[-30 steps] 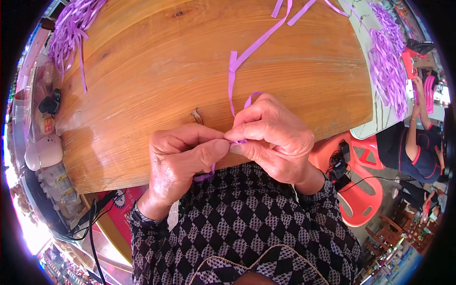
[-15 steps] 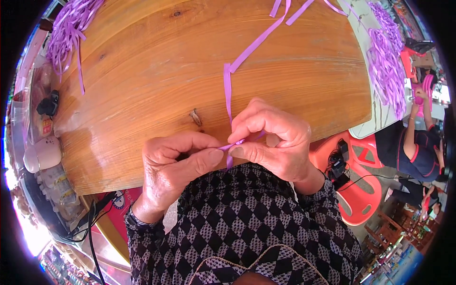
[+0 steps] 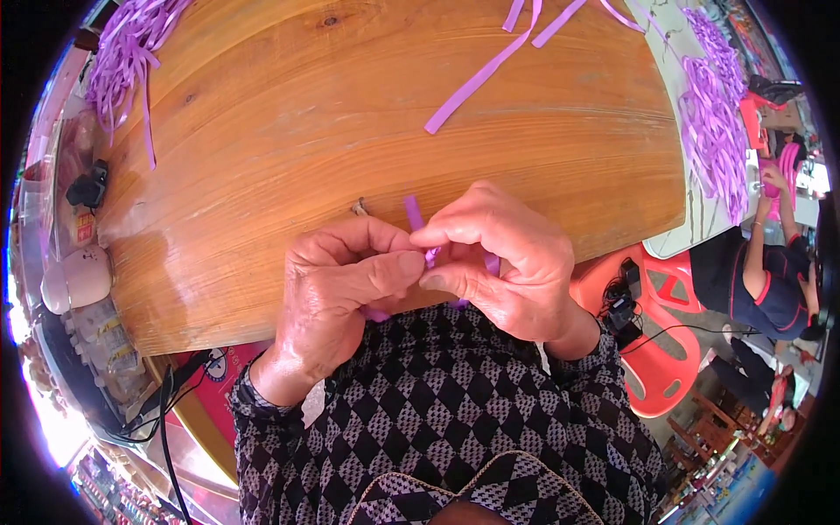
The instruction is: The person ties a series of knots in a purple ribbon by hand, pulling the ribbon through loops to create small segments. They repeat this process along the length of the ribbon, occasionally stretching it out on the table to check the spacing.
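Note:
A narrow purple ribbon [image 3: 413, 210] runs between my two hands at the near edge of the wooden table. My left hand [image 3: 350, 280] pinches it between thumb and forefinger. My right hand [image 3: 503, 262] grips it the same way, its fingertips almost touching the left thumb. One short end sticks up past the fingers toward the table's middle, and other bits show below both hands. The part between the fingertips looks gathered or looped, but the fingers hide whether it is knotted.
Loose purple ribbons [image 3: 477, 87] lie at the far side. A ribbon bundle [image 3: 131, 52] sits far left, another pile [image 3: 713, 131] on the white table at right. A pale pink rounded object [image 3: 80, 278] stands left. A red plastic chair [image 3: 661, 372] holds black cables; co-workers [image 3: 774, 284] are beyond.
My hands have drawn closer together, the left moving right and slightly up. The ribbon's long tail has pulled in toward me, leaving a short end above the fingers.

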### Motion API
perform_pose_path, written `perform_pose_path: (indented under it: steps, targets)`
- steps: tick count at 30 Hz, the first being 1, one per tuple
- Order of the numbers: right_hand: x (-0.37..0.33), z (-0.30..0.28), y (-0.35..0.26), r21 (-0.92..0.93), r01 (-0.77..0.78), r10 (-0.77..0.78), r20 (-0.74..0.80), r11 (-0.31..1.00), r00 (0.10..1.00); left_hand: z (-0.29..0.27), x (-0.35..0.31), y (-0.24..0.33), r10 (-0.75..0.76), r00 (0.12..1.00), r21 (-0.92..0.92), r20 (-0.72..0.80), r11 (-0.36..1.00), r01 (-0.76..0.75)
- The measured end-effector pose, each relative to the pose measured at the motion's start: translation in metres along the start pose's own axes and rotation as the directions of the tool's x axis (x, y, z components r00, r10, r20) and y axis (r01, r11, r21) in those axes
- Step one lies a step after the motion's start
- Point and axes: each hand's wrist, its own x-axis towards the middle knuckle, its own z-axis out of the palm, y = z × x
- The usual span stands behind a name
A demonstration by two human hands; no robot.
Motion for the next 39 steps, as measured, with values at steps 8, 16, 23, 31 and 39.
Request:
perform_pose_path:
  steps: [8, 16, 23, 31, 39]
  targets:
    - [-0.005, -0.006, -0.001, 0.049, -0.055, 0.057, -0.039, 0.997, 0.998, 0.005, -0.004, -0.007, 0.206, 0.976, 0.102, -0.071, 0.975, -0.198]
    - [-0.002, -0.001, 0.001, -0.087, 0.09, -0.095, -0.053, 0.992, 0.994, 0.003, -0.004, -0.006, 0.176, 0.982, 0.154, -0.068, 0.974, -0.164]
    - [-0.003, 0.002, 0.0, -0.05, 0.001, -0.004, -0.057, 0.999, 0.998, 0.001, -0.001, -0.009, 0.127, 0.99, 0.098, -0.058, 0.988, -0.121]
    - [-0.007, 0.004, -0.002, 0.029, -0.078, 0.08, -0.075, 0.997, 0.994, 0.002, 0.001, -0.009, 0.148, 0.986, 0.118, -0.071, 0.983, -0.139]
    - [0.0, -0.001, -0.003, -0.017, -0.013, 0.012, -0.056, 1.0, 0.998, 0.001, 0.003, -0.009, 0.119, 0.99, 0.045, -0.07, 0.992, -0.116]
